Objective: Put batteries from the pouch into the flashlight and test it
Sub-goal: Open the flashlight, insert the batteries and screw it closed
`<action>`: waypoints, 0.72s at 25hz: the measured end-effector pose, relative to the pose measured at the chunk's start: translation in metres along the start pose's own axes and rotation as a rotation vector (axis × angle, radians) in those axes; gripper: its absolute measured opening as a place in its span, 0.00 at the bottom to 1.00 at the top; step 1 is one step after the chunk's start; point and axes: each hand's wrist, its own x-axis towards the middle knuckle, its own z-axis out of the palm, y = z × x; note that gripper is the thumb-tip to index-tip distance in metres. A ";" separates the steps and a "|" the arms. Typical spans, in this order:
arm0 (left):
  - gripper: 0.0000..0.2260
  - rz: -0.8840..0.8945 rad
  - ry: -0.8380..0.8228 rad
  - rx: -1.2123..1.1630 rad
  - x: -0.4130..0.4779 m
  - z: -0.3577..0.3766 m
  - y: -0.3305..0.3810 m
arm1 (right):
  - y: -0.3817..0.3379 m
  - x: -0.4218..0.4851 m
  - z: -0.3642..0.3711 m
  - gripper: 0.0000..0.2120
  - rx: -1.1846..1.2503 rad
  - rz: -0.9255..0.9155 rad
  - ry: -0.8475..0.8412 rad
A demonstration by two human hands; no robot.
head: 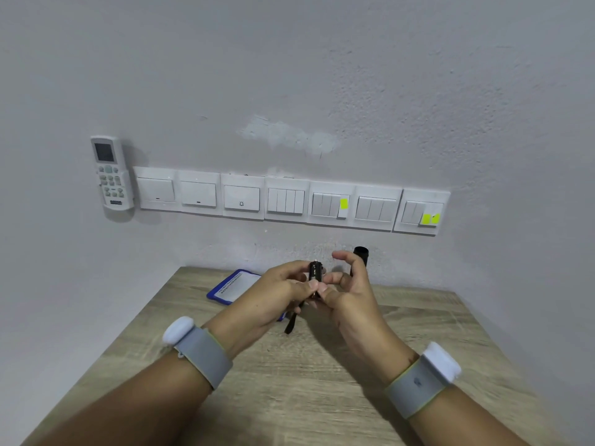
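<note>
Two grips on one black battery holder, held upright above desk: pinched by left hand, lower end pinched by right hand. Flashlight upright just behind right hand, nearer that side; pouch to left.

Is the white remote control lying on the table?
No, the remote control sits in a wall holder beside the light switches.

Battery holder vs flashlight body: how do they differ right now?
The battery holder is pinched between left hand and right hand above the table; the flashlight body stands behind the right hand, its lower part hidden. The battery holder looks slimmer, with a metal tip; the flashlight body is wider and plain. Both are black and upright.
</note>
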 end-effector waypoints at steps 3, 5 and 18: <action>0.11 0.065 0.123 -0.003 0.000 -0.003 0.001 | -0.001 -0.004 0.000 0.12 -0.152 -0.008 0.042; 0.11 0.109 0.182 0.057 0.000 -0.006 0.003 | -0.003 -0.004 -0.007 0.07 -0.519 -0.156 0.196; 0.15 0.080 0.196 0.163 -0.003 -0.009 0.005 | 0.009 0.026 -0.049 0.15 -0.796 0.091 0.381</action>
